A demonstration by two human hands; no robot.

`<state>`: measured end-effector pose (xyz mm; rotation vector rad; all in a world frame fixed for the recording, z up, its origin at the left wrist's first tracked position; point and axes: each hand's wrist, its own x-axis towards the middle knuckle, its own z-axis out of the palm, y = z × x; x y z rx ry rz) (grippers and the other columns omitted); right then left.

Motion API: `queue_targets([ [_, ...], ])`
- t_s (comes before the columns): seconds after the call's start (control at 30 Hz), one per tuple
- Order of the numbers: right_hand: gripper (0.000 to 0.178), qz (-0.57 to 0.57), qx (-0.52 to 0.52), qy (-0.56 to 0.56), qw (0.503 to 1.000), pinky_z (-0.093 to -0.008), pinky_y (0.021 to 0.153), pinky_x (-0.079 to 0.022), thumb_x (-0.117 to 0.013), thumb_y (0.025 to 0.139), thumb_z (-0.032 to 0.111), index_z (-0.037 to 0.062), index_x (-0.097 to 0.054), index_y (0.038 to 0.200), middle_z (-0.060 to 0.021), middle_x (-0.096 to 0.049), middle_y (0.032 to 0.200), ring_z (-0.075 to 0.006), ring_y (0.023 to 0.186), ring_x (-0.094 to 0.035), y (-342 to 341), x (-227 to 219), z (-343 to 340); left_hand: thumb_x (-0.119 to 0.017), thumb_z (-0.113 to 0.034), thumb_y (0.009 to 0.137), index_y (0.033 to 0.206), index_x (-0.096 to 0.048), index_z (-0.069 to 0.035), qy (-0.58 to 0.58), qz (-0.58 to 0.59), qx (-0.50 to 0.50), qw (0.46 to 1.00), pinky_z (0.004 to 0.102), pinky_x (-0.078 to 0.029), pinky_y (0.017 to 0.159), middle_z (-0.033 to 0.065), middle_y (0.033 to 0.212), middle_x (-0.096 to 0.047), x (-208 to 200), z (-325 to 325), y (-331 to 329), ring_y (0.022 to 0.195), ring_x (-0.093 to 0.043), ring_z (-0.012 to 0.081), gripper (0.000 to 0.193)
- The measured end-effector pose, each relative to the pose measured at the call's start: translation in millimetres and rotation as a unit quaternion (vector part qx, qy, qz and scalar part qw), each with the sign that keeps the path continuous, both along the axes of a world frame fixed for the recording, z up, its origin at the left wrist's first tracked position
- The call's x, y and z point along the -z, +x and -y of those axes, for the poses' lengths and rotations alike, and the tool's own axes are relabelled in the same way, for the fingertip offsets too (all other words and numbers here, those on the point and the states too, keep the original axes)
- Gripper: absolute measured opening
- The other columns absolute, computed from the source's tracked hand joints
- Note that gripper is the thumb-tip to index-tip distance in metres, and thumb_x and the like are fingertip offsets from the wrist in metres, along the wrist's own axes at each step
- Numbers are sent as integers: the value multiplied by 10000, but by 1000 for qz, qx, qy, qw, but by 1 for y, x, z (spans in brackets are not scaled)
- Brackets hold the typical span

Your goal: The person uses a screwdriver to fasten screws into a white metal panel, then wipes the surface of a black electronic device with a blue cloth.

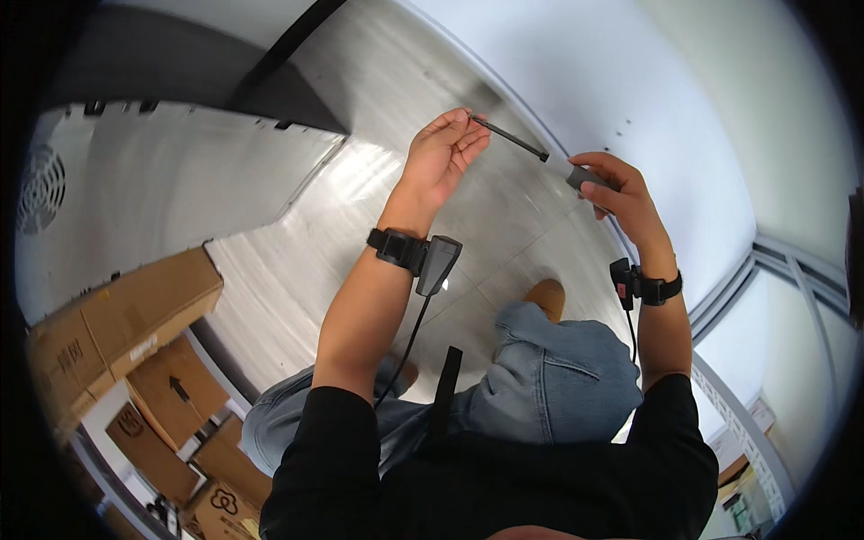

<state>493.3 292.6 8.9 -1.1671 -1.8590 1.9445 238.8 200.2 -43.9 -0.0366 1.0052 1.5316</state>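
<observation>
My left hand (447, 148) is closed in a pinch on one end of a thin black rod (510, 139). The rod slants down to the right and ends in a thicker dark tip. Just beyond that tip, my right hand (621, 193) is wrapped round a grey tool handle (580, 178), whose lower part the fingers hide. A pale section shows at the handle's front, near the rod's tip. I cannot tell whether the two touch. Both hands are held in front of a large white panel (576, 72), close to its lower edge.
Several small dark holes mark the white panel. At the left stands a pale metal cabinet (171, 171) with a round vent. Cardboard boxes (144, 315) are stacked at the lower left. A metal frame (783, 261) is at the right. Wrist straps carry cabled devices (439, 264).
</observation>
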Motion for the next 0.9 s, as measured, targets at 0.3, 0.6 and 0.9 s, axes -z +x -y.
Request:
queue_targets([
  [0.3,284,35,-110,20,993,-203,495,-382,-657,864,198,114,-655,1135,15,-564,729,-51,598,-479,-98,-17,14,-521,-107,978,1019,-586,-4,25,13,-93,995,289,-569,844,117,1017,-646,6,66,-69,894,-646,181,128],
  [0.6,272,116,-253,327,903,-352,652,-469,-612,833,179,80,-630,1086,-92,-656,798,-242,660,-596,-177,-64,35,-488,-75,979,1025,-559,21,-3,59,-140,988,299,-578,826,130,969,-637,14,88,-111,881,-651,208,128],
  [0.9,327,138,-216,331,908,-394,644,-476,-625,843,226,44,-544,1102,-159,-656,770,-299,678,-638,-244,-64,87,-521,-131,978,987,-574,12,54,2,-201,978,298,-581,761,104,898,-641,4,99,-180,803,-648,190,152],
])
